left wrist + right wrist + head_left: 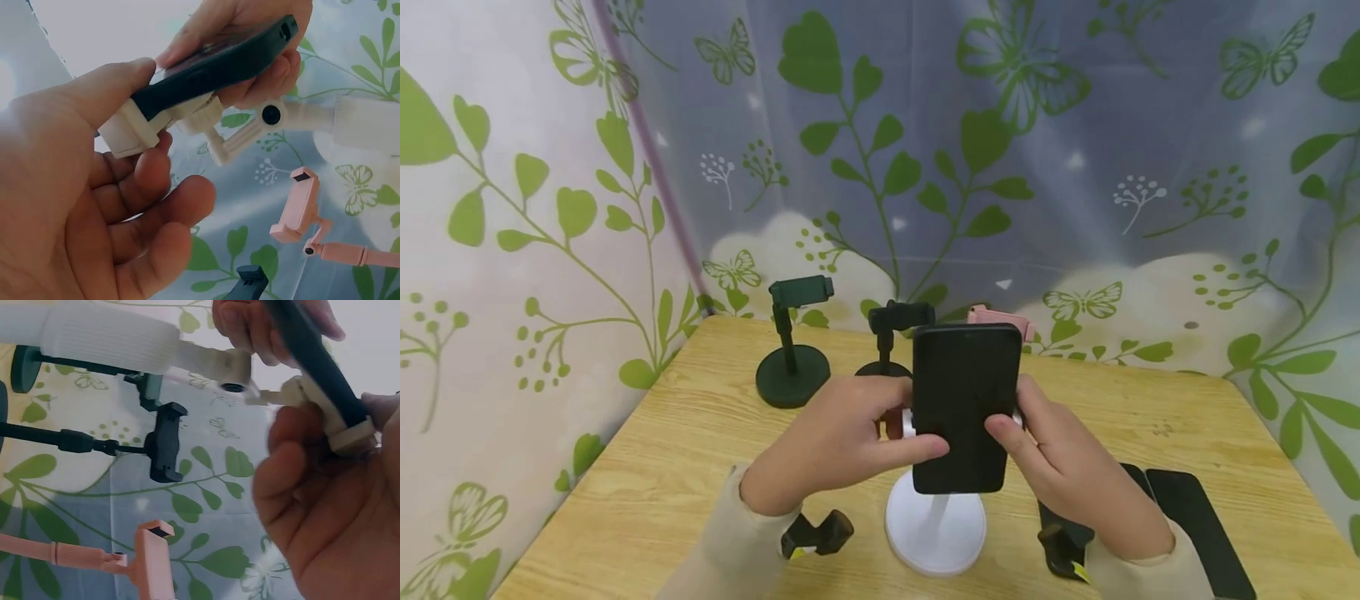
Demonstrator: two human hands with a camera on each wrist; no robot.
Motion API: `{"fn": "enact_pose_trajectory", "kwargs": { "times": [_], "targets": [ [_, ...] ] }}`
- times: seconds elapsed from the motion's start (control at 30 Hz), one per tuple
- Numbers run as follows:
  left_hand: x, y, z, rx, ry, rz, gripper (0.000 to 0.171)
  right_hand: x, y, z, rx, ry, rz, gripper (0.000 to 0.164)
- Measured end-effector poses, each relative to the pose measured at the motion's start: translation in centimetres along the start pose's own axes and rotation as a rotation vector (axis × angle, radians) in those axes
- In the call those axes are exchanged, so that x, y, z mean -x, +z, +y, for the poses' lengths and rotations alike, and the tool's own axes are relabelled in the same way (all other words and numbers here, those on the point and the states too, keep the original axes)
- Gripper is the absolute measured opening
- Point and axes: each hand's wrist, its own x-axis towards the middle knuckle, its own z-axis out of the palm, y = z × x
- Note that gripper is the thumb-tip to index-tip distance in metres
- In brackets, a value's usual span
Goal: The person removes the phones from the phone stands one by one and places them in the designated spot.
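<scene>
A black smartphone stands upright in the clamp of a white phone stand, whose round base rests on the table. My left hand grips the phone and clamp from the left, thumb across the front edge and fingers bent behind. From the right, my right hand holds the phone likewise, its thumb on the dark screen and its fingers at the back. In both wrist views the white clamp arms hug the phone's sides, and the jointed arm runs behind it.
Behind stand a dark green phone stand, a black one and a pink one, partly covered by the phone. More dark phones lie at the right under my forearm. A patterned curtain closes off the wooden table's back.
</scene>
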Motion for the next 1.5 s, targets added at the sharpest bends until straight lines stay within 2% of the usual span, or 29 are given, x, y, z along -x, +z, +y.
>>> {"fn": "enact_pose_trajectory", "kwargs": {
  "times": [0.23,0.37,0.53,0.7,0.8,0.93,1.03,1.27,1.5],
  "targets": [
    [0.2,-0.4,-0.4,-0.023,0.06,0.02,0.023,0.1,-0.5,-0.8,0.086,0.08,-0.031,0.032],
    [0.4,-0.7,-0.6,-0.026,0.058,0.018,0.024,0.2,-0.4,-0.9,0.152,0.112,-0.041,0.038],
    [0.4,-0.8,-0.5,-0.011,0.069,0.016,0.028,0.4,-0.2,-1.2,0.166,0.159,-0.05,0.041],
    [0.2,-0.7,-0.3,0.011,0.062,0.026,0.022,0.7,-0.3,-1.8,0.174,0.336,-0.1,0.022],
    [0.2,-0.7,-0.3,0.035,0.039,0.022,0.022,0.7,-0.4,-1.8,0.201,0.4,-0.113,0.021],
    [0.2,-0.6,-0.3,0.059,0.013,0.018,0.023,0.6,-0.3,-2.0,0.257,0.394,-0.081,0.022],
    [0.2,-0.5,-0.2,0.061,-0.005,0.029,0.025,0.5,-0.2,-2.1,0.272,0.387,-0.048,0.03],
    [0.1,-0.3,0.2,0.108,-0.042,0.022,0.033,0.6,-0.4,-1.9,0.18,0.33,0.021,0.041],
    [0.2,-0.3,0.5,0.142,-0.079,-0.013,0.034,0.6,-0.7,-1.7,0.139,0.308,0.013,0.042]
  ]
}}
